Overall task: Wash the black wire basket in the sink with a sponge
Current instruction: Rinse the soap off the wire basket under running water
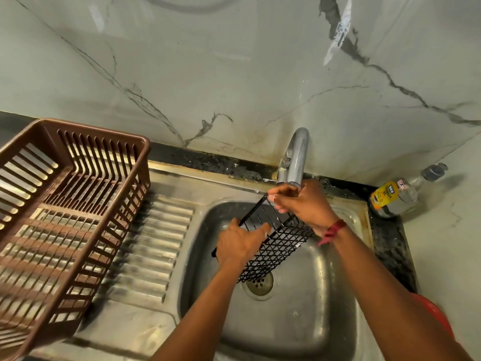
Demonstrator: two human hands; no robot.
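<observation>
Two hands hold black wire basket (pixel 283 246). Brown rack (pixel 146 152) on drainboard (pixel 156 243), rim near sink (pixel 338 321) edge. I see left hand (pixel 239 243) curled round basket's near rim, basket tilted over drain (pixel 260 284), apart from basin walls. Right hand (pixel 302 204) pinches far rim under faucet (pixel 298 152). Bottle (pixel 390 198) in right corner.

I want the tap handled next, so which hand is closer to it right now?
Right. The right hand is just below the tap spout, gripping the black wire basket at its far end; the left hand grips the basket's near side, farther from the tap.
</observation>
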